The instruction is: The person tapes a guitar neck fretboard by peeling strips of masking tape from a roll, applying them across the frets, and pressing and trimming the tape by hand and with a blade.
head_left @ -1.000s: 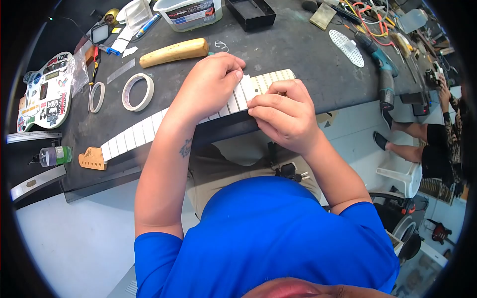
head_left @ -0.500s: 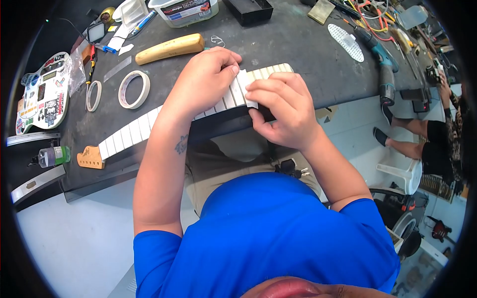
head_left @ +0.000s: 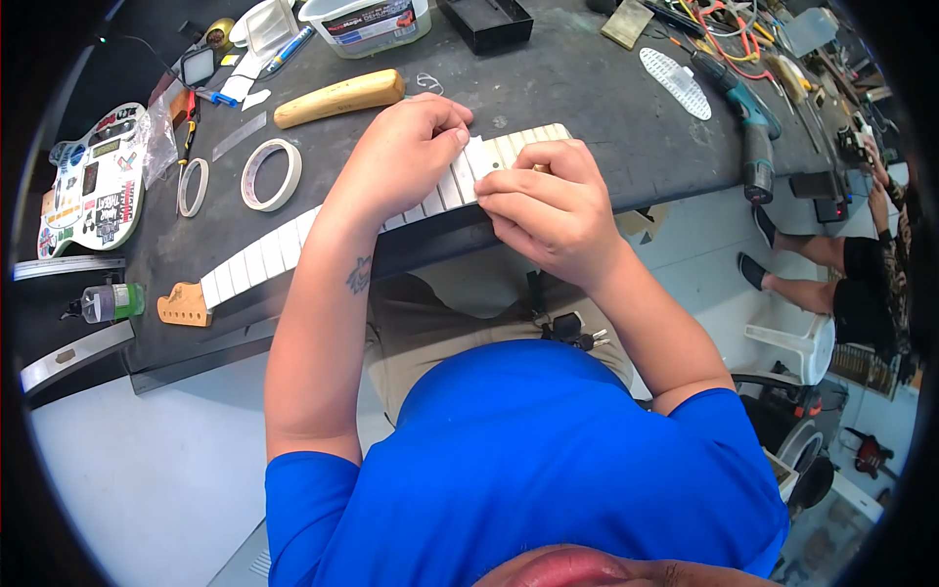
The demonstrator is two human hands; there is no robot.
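A guitar neck (head_left: 256,256) lies along the bench's near edge, headstock (head_left: 184,304) to the left, with pale strips covering the fretboard between the frets. Across it reaches my left hand (head_left: 411,147), fingers curled together at the far edge; whatever they may hold is hidden. My right hand (head_left: 553,201) is closed at the neck's near edge, its fingertips pressed over a strip of masking tape (head_left: 474,157) whose lower end they cover. Past that strip, toward the right end, bare wood and frets (head_left: 528,140) show.
Behind the neck lie a roll of masking tape (head_left: 271,175), a narrower roll (head_left: 193,187) and a wooden block (head_left: 339,99). A plastic tub (head_left: 367,24) and black tray (head_left: 486,24) stand farther back. A cordless drill (head_left: 755,147) lies right. Another person (head_left: 851,254) is at far right.
My right fingers have drawn together and shifted slightly left, covering the tape end that hung free at the near edge. My left hand stays nearly still; the view has shifted slightly.
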